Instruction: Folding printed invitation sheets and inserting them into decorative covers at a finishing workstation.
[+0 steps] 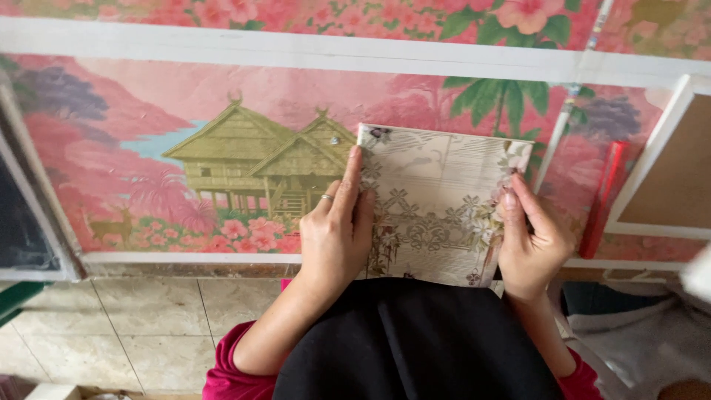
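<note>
Looking down through the head camera, I am seeing both hands gripping a cream card with floral and lattice print, which is lying flat over the pink landscape panel in the middle of the scene. The left hand is resting along the card's left edge, its index finger stretching up toward the far left corner, the other fingers curling loosely against the edge (a ring is showing on one of them). The right hand is pinching the card's right edge, thumb lying on the printed face and the fingers tucking behind, so it is closing on the card rather than spreading wide. The card's near edge is sitting just above the black garment at the bottom of the view, with magenta sleeves showing at either side. To the left of the card, the panel is showing a painted stilt house and a deer among pink flowers. To the right, a red roll is lying beside a white-framed brown board. Pale floor tiles are showing at the near left.
</note>
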